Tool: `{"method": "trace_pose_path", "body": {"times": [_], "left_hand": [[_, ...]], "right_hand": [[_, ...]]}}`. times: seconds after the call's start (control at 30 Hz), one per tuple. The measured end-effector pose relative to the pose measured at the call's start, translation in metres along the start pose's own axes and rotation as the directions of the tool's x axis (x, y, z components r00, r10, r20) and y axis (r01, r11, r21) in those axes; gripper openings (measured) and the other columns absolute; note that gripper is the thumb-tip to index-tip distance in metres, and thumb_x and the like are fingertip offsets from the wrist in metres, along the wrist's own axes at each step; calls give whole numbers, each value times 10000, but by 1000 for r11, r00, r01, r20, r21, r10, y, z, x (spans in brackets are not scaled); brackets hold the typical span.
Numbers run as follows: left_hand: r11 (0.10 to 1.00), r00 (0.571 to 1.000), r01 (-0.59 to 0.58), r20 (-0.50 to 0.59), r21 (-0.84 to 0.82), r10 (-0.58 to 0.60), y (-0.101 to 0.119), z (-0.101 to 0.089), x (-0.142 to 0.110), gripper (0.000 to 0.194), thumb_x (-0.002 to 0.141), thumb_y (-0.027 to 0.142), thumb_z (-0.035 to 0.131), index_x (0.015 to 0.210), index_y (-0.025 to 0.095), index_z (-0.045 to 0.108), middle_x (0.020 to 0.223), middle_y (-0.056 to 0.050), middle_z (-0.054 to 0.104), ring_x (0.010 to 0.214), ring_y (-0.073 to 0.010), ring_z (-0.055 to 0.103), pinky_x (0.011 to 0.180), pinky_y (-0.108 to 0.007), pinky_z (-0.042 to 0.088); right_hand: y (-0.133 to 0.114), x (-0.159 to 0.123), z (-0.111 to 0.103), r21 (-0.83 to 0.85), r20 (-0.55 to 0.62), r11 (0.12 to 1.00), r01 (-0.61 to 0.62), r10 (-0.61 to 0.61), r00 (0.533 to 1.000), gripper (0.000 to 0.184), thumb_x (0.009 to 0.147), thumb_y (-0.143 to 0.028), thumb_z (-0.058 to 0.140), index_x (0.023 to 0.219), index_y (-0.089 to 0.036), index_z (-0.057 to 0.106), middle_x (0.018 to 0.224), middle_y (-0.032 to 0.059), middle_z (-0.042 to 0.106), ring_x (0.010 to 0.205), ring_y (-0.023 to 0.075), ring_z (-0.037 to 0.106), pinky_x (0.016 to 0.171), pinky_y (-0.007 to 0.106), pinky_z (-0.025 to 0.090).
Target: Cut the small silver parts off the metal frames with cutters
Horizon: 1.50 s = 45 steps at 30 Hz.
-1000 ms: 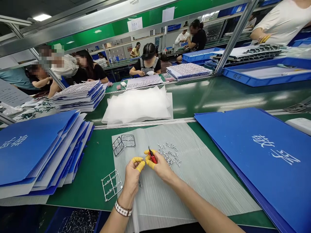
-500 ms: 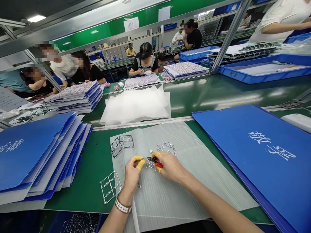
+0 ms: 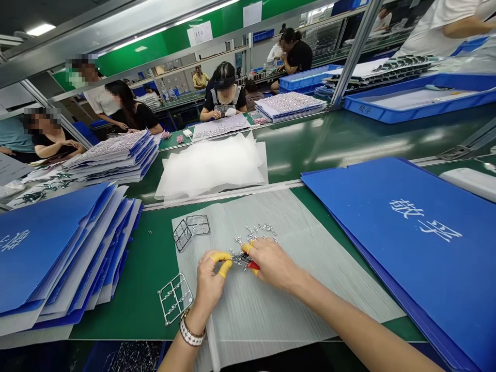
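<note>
My right hand [image 3: 273, 263] is closed around red-handled cutting pliers [image 3: 253, 265], whose dark jaws point left. Yellow finger cots cover some fingertips of both hands. The thumb and forefinger of my left hand [image 3: 211, 276] pinch a tiny silvery part, mostly hidden, right at the jaws' tips. Small shiny parts [image 3: 267, 227] lie scattered on a white foam sheet [image 3: 294, 305] beyond and under the pliers. To the left are a silvery grid frame [image 3: 175, 298] with small parts on it and two dark grid frames [image 3: 197, 225].
Blue folders with white sheets [image 3: 58, 248] are stacked at left, more blue folders [image 3: 387, 217] at right. White foam sheets [image 3: 213, 165] and a blue tray [image 3: 418, 98] lie farther back. Below the table's front edge is a bin of metal frames [image 3: 134, 356]. Several people sit or stand beyond.
The view has shifted slightly. The plier jaws now meet the tiny part at my left fingertips, where a small gap showed before.
</note>
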<state>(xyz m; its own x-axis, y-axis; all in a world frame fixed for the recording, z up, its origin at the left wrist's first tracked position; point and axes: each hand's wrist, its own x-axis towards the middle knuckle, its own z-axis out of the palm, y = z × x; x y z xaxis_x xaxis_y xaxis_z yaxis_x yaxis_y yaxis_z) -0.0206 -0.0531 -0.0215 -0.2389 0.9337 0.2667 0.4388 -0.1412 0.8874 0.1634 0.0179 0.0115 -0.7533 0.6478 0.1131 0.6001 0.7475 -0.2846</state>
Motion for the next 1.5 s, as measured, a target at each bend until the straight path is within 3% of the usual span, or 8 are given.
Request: {"method": "trace_pose_path", "body": {"times": [0.27,0.43,0.63,0.83,1.0,1.23,1.37,1.5], "left_hand": [[985,994,-112,26,128,109,6,-2,1,84,756,264,649,818,253,706,792,-37,682,784,-215,589,780,-366,410],[983,994,-104,42,149,98,11,-2,6,83,759,258,648,811,262,713,801,-41,692,809,-226,587,813,-384,388],[966,989,-82,138,246,49,4,-19,12,295,801,196,557,1072,257,657,1034,-77,671,988,-246,567,900,-428,374],[917,932,-136,362,376,-11,0,-47,-21,177,827,192,510,902,227,666,827,-56,647,757,-194,588,715,-333,453],[788,933,-228,361,571,9,-5,-45,-47,237,792,198,580,1026,228,608,901,-66,610,830,-222,563,741,-365,441],[792,924,-289,372,537,85,-14,-50,-59,182,854,143,471,919,220,623,906,-67,609,827,-209,554,723,-351,429],[916,970,-114,244,384,19,-11,-52,-51,152,860,222,497,848,212,648,778,-46,614,716,-182,554,658,-308,431],[976,976,219,12,-12,-219,-5,-38,-33,129,766,302,626,783,180,662,747,-40,645,672,-163,575,626,-274,453]], "right_hand": [[1,-1,0,-25,42,1000,-18,19,999,219,680,-40,565,835,-194,560,764,45,600,725,215,557,620,297,329],[9,-3,3,1,53,996,-87,87,995,210,714,-71,561,884,-194,569,763,47,614,733,215,573,595,286,324],[10,-9,14,73,32,975,-211,210,977,248,752,-112,565,988,-189,560,838,61,628,795,223,580,638,283,360],[-17,-4,22,226,60,964,-137,127,990,141,775,-139,531,903,-194,554,815,44,621,757,202,573,621,272,358],[-36,5,30,294,93,948,-126,103,990,142,768,-148,537,902,-190,559,818,43,625,752,196,573,627,272,365],[-33,2,28,334,87,927,-171,151,985,190,767,-143,533,951,-190,554,850,51,619,753,195,568,636,280,388],[-32,-1,26,414,69,892,-184,170,983,164,770,-163,535,929,-197,558,807,32,612,699,180,560,612,278,386],[-34,-1,26,528,62,829,-183,177,982,153,777,-204,535,929,-205,559,771,9,607,660,164,553,591,269,384]]}}
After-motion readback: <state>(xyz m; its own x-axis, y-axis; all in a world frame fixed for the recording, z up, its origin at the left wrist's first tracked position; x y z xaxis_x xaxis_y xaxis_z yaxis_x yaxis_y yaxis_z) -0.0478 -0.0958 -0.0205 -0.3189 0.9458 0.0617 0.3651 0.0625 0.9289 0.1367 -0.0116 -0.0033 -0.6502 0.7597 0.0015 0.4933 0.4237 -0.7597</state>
